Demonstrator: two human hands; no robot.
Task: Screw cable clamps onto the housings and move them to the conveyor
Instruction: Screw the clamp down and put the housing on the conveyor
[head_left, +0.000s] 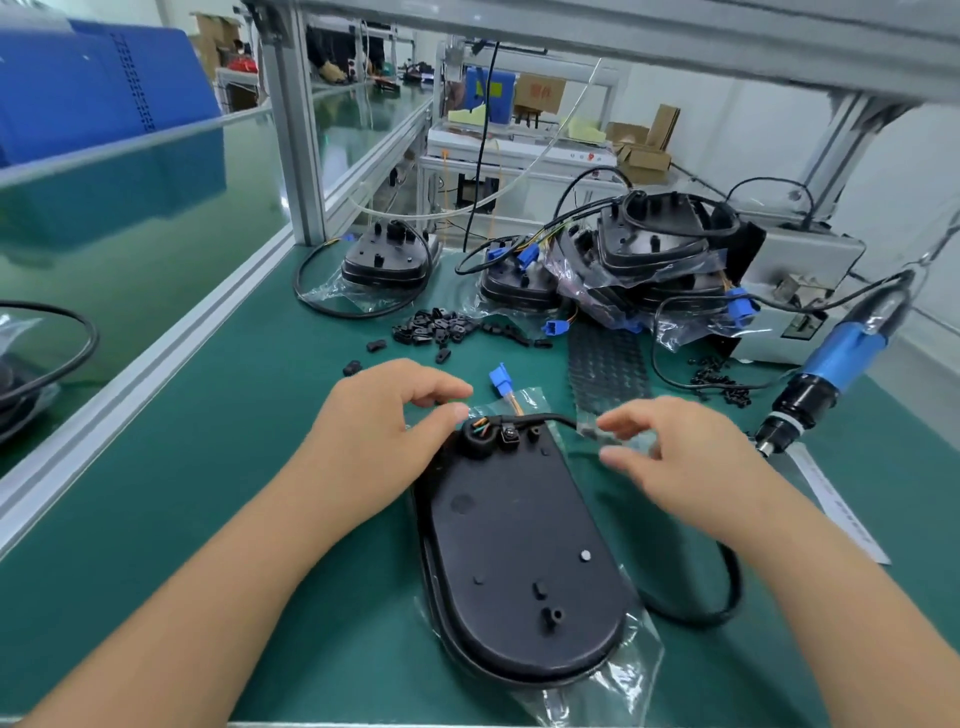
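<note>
On the green bench (249, 467), the stiff, light housing (519, 561) suits rim grips; left hand (384, 421) steadies its twelve-o'clock end, right hand (670, 452) loosely curled, empty.

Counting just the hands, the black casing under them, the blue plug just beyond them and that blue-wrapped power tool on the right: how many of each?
Hands: 2, left hand and right hand
Black casing: 1
Blue plug: 1
Power screwdriver: 1
Total: 5
</note>
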